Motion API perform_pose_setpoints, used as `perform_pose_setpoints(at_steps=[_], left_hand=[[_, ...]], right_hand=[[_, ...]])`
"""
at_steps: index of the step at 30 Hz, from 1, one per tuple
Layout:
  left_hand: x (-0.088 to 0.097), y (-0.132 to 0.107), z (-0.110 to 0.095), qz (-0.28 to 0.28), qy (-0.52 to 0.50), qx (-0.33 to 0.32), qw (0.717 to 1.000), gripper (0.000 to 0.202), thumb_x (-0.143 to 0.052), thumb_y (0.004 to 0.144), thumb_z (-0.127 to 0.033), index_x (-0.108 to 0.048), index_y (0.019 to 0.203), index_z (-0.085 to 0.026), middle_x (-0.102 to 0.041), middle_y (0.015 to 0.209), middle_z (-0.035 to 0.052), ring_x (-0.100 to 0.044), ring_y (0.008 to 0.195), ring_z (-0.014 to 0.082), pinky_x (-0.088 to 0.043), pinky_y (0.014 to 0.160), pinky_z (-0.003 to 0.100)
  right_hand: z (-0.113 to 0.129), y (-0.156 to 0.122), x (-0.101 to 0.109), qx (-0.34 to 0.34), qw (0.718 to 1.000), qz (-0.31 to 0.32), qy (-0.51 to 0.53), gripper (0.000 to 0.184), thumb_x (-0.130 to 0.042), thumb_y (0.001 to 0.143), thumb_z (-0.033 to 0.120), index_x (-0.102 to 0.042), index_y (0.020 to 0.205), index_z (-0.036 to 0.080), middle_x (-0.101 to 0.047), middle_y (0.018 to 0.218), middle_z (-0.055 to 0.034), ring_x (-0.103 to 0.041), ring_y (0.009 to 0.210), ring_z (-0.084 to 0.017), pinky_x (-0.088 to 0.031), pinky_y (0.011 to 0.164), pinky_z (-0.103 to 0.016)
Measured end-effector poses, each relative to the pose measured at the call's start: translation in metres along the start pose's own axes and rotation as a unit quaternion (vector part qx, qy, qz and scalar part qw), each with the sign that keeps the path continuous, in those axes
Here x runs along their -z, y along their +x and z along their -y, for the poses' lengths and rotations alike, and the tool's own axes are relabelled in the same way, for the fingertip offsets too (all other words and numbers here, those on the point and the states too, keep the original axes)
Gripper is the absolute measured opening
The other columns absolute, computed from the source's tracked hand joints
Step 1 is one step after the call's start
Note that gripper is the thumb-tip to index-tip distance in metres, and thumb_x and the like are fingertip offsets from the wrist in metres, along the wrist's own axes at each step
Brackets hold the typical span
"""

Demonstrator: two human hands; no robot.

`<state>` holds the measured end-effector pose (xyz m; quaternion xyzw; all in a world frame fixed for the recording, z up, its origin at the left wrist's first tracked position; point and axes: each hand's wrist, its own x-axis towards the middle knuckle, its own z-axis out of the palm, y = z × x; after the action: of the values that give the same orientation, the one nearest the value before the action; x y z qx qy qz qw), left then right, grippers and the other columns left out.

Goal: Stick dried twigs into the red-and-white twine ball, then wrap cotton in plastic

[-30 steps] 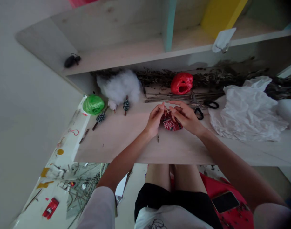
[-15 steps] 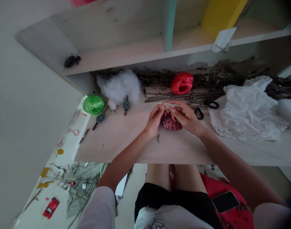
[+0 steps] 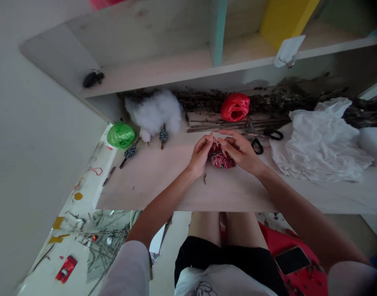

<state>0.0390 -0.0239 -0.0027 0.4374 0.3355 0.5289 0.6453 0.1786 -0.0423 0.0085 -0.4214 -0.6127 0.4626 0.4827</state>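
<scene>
My left hand (image 3: 201,153) is closed, thumb and fingers pinched together over the desk. Facing it, my right hand (image 3: 239,152) has bent fingers pinching close to the left fingertips. Something small and pale shows between the two hands, too small to name. Just below the fingers a bundle of red, white and dark yarn (image 3: 223,160) rests on the desk, its upper part hidden by my hands. Behind the right hand lie black-handled scissors (image 3: 273,135). A short twig piece (image 3: 205,178) lies in front of the bundle.
White stuffing (image 3: 157,111), a green twine roll (image 3: 121,135) and yarn-wrapped sticks (image 3: 129,152) stand at the left. Behind my hands are a red twine roll (image 3: 234,107) and thin sticks (image 3: 207,125). Crumpled white paper (image 3: 324,144) fills the right. A shelf (image 3: 164,72) overhangs the back.
</scene>
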Motion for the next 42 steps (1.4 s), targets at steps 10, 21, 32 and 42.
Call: perform_pose_setpoints(at_steps=[10,21,32,42], left_hand=[[0.0022,0.0012,0.0015,0.003,0.002,0.002,1.000,0.040,-0.064,0.078,-0.054,-0.052,0.063,-0.019,-0.044,0.065,-0.0020,-0.043,0.065,0.0120,-0.037,0.074,0.028],[-0.0002,0.0006,-0.0018,0.001,-0.020,0.010,1.000,0.040,-0.066,0.077,-0.052,-0.052,0.063,-0.018,-0.044,0.064,-0.0030,-0.042,0.063,0.0098,-0.037,0.072,0.024],[0.0014,0.0019,0.0008,0.006,-0.019,0.001,1.000,0.040,-0.065,0.077,-0.053,-0.052,0.063,-0.018,-0.044,0.064,-0.0030,-0.041,0.062,0.0099,-0.036,0.070,0.025],[0.0023,0.0018,0.0022,0.001,-0.023,0.005,1.000,0.038,-0.066,0.078,-0.051,-0.053,0.063,-0.018,-0.044,0.063,-0.0031,-0.042,0.062,0.0101,-0.037,0.072,0.025]], right_hand=[[0.0028,-0.0008,-0.0010,0.001,1.000,-0.011,0.004,0.038,-0.056,0.087,0.053,-0.051,0.112,0.025,-0.049,0.057,0.0056,-0.044,0.050,-0.012,-0.034,0.048,-0.027],[0.0000,-0.0010,-0.0014,0.006,1.000,-0.013,0.016,0.040,-0.059,0.087,0.048,-0.050,0.116,0.021,-0.051,0.058,0.0062,-0.044,0.050,-0.009,-0.033,0.046,-0.024],[0.0012,-0.0013,-0.0009,0.003,1.000,-0.006,0.009,0.040,-0.058,0.088,0.049,-0.050,0.116,0.022,-0.050,0.058,0.0061,-0.044,0.049,-0.009,-0.030,0.044,-0.024],[-0.0006,-0.0008,-0.0010,0.004,1.000,-0.014,0.008,0.039,-0.059,0.087,0.048,-0.050,0.115,0.022,-0.051,0.058,0.0060,-0.044,0.050,-0.009,-0.031,0.045,-0.024]])
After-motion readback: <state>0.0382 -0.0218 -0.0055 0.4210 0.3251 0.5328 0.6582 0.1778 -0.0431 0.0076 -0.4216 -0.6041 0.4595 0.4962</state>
